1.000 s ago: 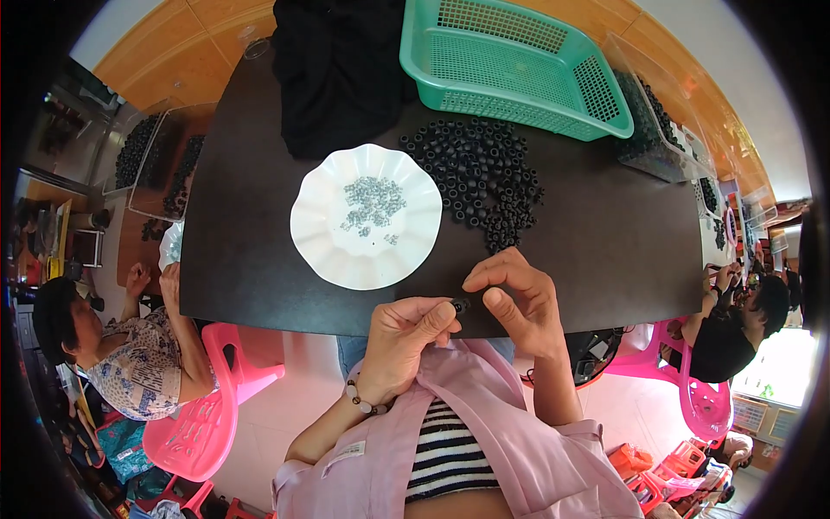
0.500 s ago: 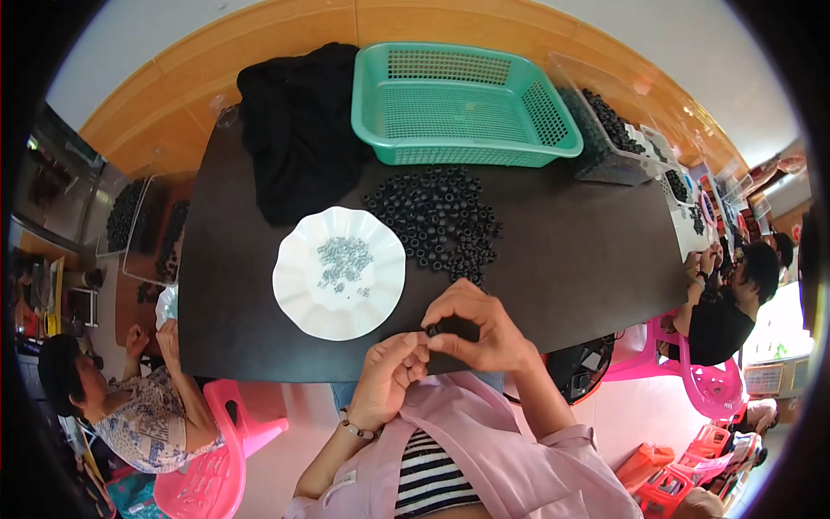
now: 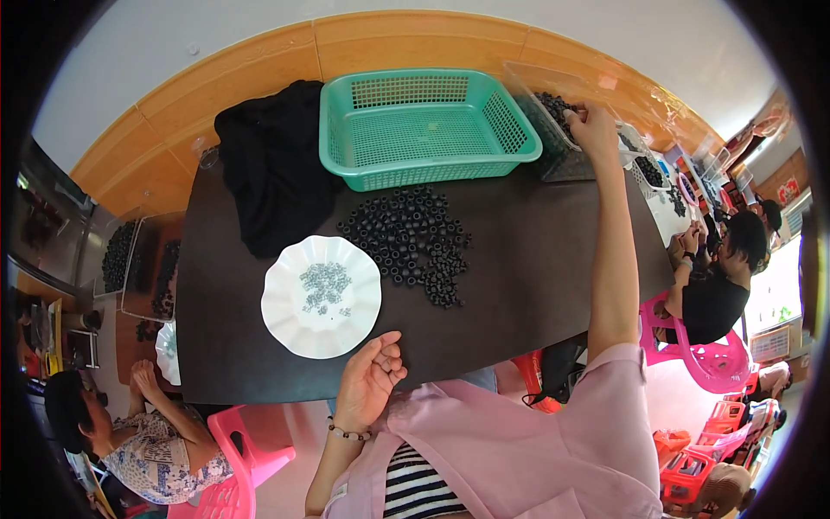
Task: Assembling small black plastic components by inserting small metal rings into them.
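The half-closed right hand (image 3: 593, 131), contents indeterminable, has moved to the clear bin (image 3: 564, 166), suspending two-handed work; left hand (image 3: 370, 381) half-open, empty.

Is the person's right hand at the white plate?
No, the right hand is at the clear bin of black pieces, while the white plate lies well to its left.

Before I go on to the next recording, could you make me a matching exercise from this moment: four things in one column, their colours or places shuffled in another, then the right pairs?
Column one:
1. Right hand
2. Plate
3. Basket
4. Cloth

Column two:
A. Green, mesh-walled
B. Black, left of the basket
C. At the clear bin
D. White, wavy-rimmed

Pairs: 1-C, 2-D, 3-A, 4-B
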Action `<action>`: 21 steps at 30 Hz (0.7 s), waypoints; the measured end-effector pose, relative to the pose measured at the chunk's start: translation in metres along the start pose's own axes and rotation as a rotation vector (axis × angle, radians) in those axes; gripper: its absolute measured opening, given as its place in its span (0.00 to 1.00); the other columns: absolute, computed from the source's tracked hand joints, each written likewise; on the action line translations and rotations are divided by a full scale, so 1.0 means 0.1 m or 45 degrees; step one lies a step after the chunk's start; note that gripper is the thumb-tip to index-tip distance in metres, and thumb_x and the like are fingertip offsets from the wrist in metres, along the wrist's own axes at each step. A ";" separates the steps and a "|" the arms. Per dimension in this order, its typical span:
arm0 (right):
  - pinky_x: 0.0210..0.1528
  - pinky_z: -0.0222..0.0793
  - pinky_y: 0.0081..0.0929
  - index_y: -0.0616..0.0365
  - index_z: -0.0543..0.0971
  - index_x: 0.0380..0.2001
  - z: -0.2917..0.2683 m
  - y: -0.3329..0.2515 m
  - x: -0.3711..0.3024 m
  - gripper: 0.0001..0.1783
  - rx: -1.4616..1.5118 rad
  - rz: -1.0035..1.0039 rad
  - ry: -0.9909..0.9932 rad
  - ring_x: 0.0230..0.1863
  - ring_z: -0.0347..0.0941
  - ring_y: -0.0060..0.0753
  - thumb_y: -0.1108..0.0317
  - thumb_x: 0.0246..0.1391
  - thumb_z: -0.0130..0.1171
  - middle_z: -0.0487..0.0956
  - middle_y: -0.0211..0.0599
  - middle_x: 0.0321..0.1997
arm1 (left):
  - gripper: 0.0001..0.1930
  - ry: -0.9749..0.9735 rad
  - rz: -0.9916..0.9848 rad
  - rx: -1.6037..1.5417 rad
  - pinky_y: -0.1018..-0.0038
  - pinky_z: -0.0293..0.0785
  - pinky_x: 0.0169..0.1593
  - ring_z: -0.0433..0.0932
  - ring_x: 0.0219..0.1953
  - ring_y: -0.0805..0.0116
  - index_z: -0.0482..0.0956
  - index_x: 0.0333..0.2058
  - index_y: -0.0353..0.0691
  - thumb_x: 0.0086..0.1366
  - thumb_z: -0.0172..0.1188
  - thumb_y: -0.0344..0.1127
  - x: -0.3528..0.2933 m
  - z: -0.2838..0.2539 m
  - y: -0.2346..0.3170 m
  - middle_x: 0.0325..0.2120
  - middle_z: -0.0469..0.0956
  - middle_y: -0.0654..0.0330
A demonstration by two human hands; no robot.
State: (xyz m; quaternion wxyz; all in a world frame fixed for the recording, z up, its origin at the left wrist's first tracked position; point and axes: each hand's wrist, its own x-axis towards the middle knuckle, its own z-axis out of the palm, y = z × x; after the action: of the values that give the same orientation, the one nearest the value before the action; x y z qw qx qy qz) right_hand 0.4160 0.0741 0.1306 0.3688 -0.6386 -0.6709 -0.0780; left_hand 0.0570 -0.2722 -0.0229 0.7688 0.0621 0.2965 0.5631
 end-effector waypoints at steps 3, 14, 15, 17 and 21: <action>0.40 0.73 0.39 0.57 0.82 0.41 0.14 0.31 0.12 0.18 -0.274 0.103 -0.053 0.37 0.80 0.47 0.59 0.49 0.62 0.82 0.45 0.30 | 0.17 -0.014 0.011 0.011 0.73 0.74 0.40 0.74 0.32 0.75 0.75 0.50 0.31 0.71 0.49 0.38 -0.01 -0.01 0.00 0.32 0.77 0.63; 0.33 0.68 0.22 0.59 0.82 0.38 0.13 -0.48 -1.08 0.08 0.553 -0.216 -0.201 0.28 0.72 0.21 0.70 0.54 0.62 0.79 0.35 0.29 | 0.16 0.008 -0.011 0.046 0.72 0.73 0.39 0.73 0.31 0.75 0.75 0.49 0.33 0.71 0.49 0.38 0.00 0.01 0.00 0.32 0.77 0.64; 0.34 0.69 0.23 0.60 0.82 0.37 0.09 -0.68 -1.27 0.08 0.501 -0.275 -0.294 0.29 0.72 0.24 0.71 0.54 0.63 0.79 0.36 0.30 | 0.16 0.017 -0.011 0.045 0.72 0.73 0.39 0.73 0.31 0.75 0.75 0.49 0.33 0.71 0.49 0.38 0.00 0.00 0.01 0.32 0.77 0.64; 0.41 0.69 0.31 0.57 0.81 0.35 0.19 -0.73 -1.50 0.09 0.552 -0.600 -0.363 0.37 0.73 0.37 0.75 0.47 0.65 0.78 0.35 0.30 | 0.16 0.007 -0.016 0.053 0.72 0.73 0.39 0.73 0.31 0.75 0.76 0.49 0.32 0.71 0.48 0.38 0.00 0.01 0.01 0.31 0.77 0.64; 0.46 0.68 0.34 0.56 0.80 0.36 0.28 -0.76 -1.80 0.12 0.535 -0.547 -0.601 0.43 0.70 0.41 0.79 0.44 0.62 0.78 0.34 0.34 | 0.17 -0.013 -0.016 0.028 0.72 0.73 0.40 0.73 0.32 0.74 0.75 0.49 0.30 0.71 0.49 0.38 0.00 -0.01 0.01 0.32 0.77 0.62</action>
State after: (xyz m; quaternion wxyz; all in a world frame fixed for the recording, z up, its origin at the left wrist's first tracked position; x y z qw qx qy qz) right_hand 0.3194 -0.0664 0.0312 0.3021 -0.3943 -0.8573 0.1350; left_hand 0.0559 -0.2720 -0.0231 0.7731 0.0718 0.2991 0.5547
